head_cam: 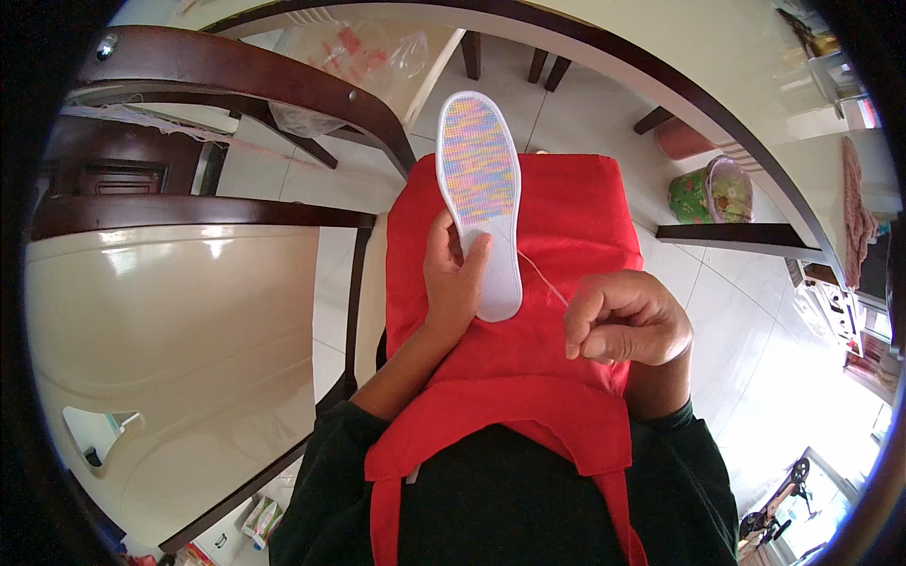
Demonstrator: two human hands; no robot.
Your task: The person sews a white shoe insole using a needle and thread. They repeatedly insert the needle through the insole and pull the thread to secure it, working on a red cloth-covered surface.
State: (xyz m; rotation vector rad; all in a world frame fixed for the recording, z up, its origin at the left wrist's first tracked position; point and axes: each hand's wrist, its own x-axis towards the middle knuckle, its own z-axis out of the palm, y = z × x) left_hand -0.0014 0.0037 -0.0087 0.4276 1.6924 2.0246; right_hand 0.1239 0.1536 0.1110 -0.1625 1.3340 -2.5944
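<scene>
My left hand (453, 286) grips a shoe insole (481, 170) by its narrower lower half, thumb on top and fingers underneath. The insole's upper part is covered in pink, yellow, blue and purple stitching; its heel end is plain white. From the insole's right edge a thin pinkish thread (541, 274) runs to my right hand (630, 318). That hand is curled shut on the thread, thumb against the fingers; whether a needle is in it cannot be seen. Both hands are above the red apron (566, 212) spread over my lap.
A chair with a dark wood frame and cream back (177, 304) stands close on my left. The dark-edged table (672, 64) curves across the front, with an open drawer (432, 81) holding plastic bags. A green patterned bucket (690, 194) sits on the tiled floor at right.
</scene>
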